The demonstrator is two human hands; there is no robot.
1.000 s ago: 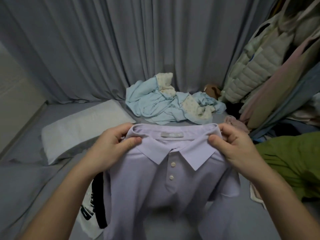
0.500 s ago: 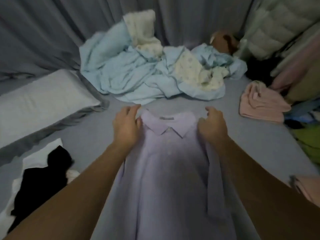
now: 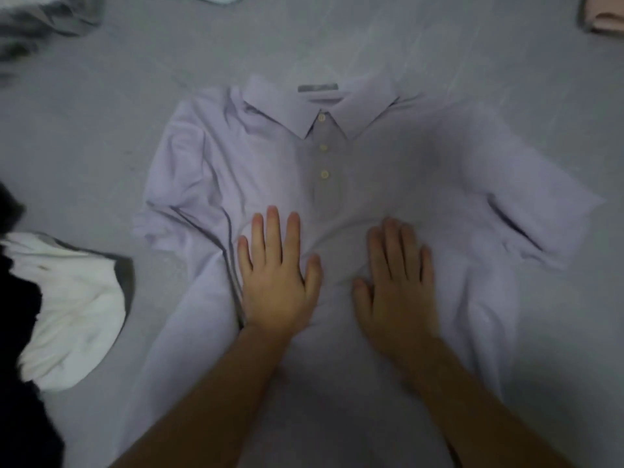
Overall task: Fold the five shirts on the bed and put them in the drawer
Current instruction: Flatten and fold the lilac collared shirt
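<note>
Half a second earlier I had been gripping the lilac polo shirt [image 3: 337,184] at its shoulders, one hand either side of the collar; by now I had let go, and both hands had come down onto its chest.

At the bed's [image 3: 101,136] left edge lay a white garment [image 3: 74,315] with something black [image 3: 20,383] partly over it, apart from the shirt. A rumpled grey fabric [image 3: 44,18] showed blurred in the far left corner.

The shirt lay front up across the middle of the bed, collar toward the far edge and the three buttons of its placket done up. Its left sleeve was bunched and creased, folded in against the body; the right sleeve lay spread out flatter toward the right edge.

My left hand [image 3: 275,282] rested palm down on the shirt just left of the placket's lower end, fingers [image 3: 273,228] straight and slightly spread, thumb out to the side. A deep crease ran through the cloth along its outer edge. My right hand [image 3: 396,285] lay palm down just right of the placket, fingers straight and close together, pressing the cloth flat. The two hands were near each other but not touching, with a small ridge of cloth between them.

A pink folded garment [image 3: 604,15] sat in the far right corner, cut off by the frame.
</note>
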